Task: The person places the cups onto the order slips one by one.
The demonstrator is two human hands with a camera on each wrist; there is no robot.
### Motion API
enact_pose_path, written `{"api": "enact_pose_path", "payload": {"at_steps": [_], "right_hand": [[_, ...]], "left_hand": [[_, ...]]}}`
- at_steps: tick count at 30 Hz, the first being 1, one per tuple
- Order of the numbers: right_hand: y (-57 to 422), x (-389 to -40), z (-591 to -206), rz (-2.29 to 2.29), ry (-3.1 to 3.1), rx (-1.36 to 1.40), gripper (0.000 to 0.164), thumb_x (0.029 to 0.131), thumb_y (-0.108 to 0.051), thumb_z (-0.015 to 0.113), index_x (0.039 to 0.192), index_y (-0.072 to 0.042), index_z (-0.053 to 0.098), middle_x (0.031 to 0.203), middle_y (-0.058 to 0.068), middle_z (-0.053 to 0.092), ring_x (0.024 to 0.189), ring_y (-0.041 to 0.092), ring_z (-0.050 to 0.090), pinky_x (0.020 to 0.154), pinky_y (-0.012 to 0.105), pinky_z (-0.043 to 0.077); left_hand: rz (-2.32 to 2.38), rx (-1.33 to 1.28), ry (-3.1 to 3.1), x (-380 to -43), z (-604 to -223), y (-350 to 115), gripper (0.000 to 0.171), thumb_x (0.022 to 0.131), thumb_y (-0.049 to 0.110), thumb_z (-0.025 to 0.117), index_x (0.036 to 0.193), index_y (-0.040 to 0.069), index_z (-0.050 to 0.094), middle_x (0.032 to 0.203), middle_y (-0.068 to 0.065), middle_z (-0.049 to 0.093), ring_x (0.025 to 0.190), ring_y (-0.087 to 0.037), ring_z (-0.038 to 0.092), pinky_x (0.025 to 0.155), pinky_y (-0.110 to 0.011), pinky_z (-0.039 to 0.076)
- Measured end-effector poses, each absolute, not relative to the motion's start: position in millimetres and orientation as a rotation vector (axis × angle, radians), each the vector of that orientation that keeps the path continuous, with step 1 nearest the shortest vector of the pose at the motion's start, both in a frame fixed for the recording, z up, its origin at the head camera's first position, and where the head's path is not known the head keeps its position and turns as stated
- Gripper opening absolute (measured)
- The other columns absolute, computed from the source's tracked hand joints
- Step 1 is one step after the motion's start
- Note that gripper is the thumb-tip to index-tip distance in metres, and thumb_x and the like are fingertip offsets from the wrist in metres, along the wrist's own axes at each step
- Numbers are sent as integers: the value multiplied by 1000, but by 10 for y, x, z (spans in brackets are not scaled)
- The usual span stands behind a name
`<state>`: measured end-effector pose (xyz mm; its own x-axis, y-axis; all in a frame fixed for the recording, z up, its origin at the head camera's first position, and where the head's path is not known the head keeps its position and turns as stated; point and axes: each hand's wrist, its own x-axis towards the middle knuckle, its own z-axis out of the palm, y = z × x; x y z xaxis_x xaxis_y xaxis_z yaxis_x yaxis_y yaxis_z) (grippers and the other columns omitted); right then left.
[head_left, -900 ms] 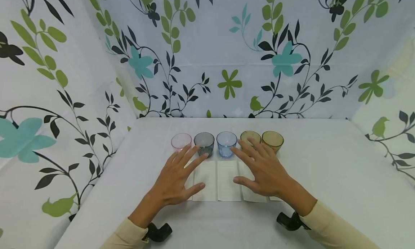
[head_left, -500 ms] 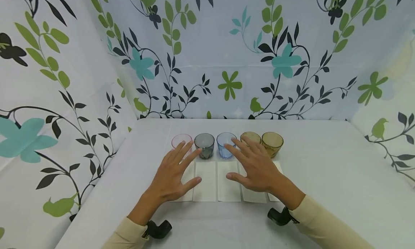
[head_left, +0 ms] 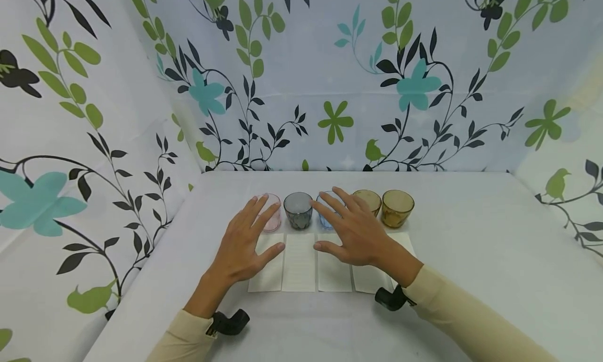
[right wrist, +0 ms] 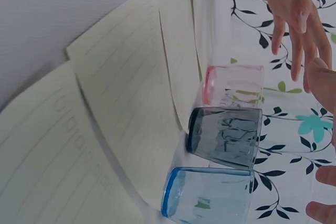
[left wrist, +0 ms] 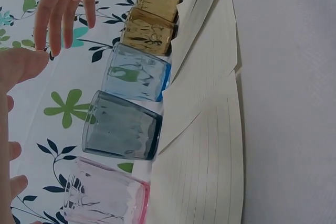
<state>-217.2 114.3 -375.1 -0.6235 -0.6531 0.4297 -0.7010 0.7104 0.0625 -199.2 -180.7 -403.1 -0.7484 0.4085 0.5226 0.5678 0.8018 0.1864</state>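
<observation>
On the white tabletop five small glass cups stand in a row toward the back edge, with a row of lined paper slips lying edge to edge just in front of them.

The left hand is spread flat with straight fingers and holds nothing. It hovers over the leftmost slip, and its fingertips reach to the pink cup at the left end of the row; whether they touch the glass cannot be told.

The right hand is likewise open, fingers straight and fanned, gripping nothing. It hangs over the middle slips, and its fingers cover most of the blue cup, the middle one of the row. The left wrist view shows those fingers above the cups rather than closed round any of them.

Between the two hands the grey cup stands uncovered, just beside the pink one. To the right of the blue cup come two amber cups, the first partly behind the right hand, the second in full view at the right end.

All the cups stand upright. A floral cloth hangs behind and to both sides of the tabletop.
</observation>
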Motion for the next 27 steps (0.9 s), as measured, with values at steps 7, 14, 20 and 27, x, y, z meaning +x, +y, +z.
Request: {"api": "enact_pose_path", "payload": {"at_steps": [7, 14, 20, 27], "right_hand": [[969, -2283, -3701, 196, -2477, 1060, 82, 92, -66, 55, 157, -18, 38, 160, 9, 40, 149, 38, 30, 115, 61, 34], [820, -2358, -3673, 279, -2531, 1066, 83, 92, -64, 58, 157, -16, 37, 160, 10, 40, 150, 37, 29, 115, 60, 34], [690, -2409, -3672, 340, -2518, 1136, 82, 92, -62, 58, 156, -15, 38, 159, 9, 42, 150, 39, 30, 113, 62, 34], [553, -2506, -3695, 351, -2521, 1193, 82, 92, -62, 59, 156, -15, 39, 158, 8, 43, 149, 39, 31, 116, 59, 32]], "left_hand": [[-516, -692, -2517, -2073, -4054, -1868, 80, 89, 53, 61, 160, 29, 31, 165, -8, 30, 150, -37, 28, 111, -68, 33], [-627, -654, -2509, -2148, -4030, -1960, 80, 90, 46, 64, 160, 28, 30, 166, -7, 29, 150, -37, 28, 109, -71, 33], [-615, -600, -2520, -2213, -4031, -2047, 78, 91, 46, 62, 160, 29, 30, 166, -7, 29, 150, -37, 28, 108, -71, 34], [-828, -563, -2560, -2287, -4052, -2107, 75, 95, 43, 59, 161, 27, 27, 167, -5, 26, 153, -30, 25, 117, -65, 26]]}}
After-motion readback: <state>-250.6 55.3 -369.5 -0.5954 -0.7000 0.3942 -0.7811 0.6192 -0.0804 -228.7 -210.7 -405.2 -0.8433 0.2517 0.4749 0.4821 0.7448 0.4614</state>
